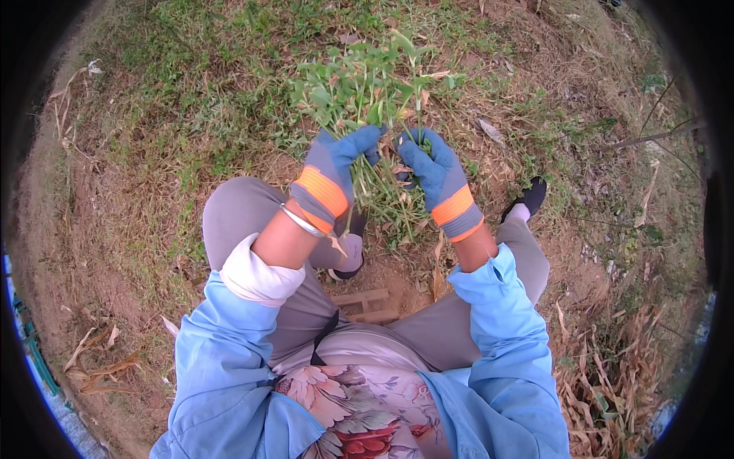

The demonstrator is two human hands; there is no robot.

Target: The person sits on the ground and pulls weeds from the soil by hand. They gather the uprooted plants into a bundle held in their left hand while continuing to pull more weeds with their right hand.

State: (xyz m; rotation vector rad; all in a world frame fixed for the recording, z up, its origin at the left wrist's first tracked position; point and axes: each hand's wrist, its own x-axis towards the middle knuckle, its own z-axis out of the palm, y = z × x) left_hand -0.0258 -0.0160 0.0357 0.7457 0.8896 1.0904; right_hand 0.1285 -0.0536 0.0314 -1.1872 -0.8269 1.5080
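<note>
My left hand (347,155), in a blue-coated work glove with an orange and grey cuff, is closed round a bunch of leafy green plants (338,92). The leaves fan out beyond the fist and the stems hang below it. My right hand (427,158), in a matching glove, is just to the right, its fingers curled round a thin upright green stem (420,97) with a few dry leaves. More loose stems (395,209) lie or hang below and between the hands; which of them are held cannot be told.
Low weeds (229,115) and dry grass cover the ground ahead. A wooden piece (373,314) lies on bare soil between my legs. Dry stalks and leaves (602,384) are heaped at the lower right, others (100,367) at the lower left. A thin branch (654,137) reaches in from the right.
</note>
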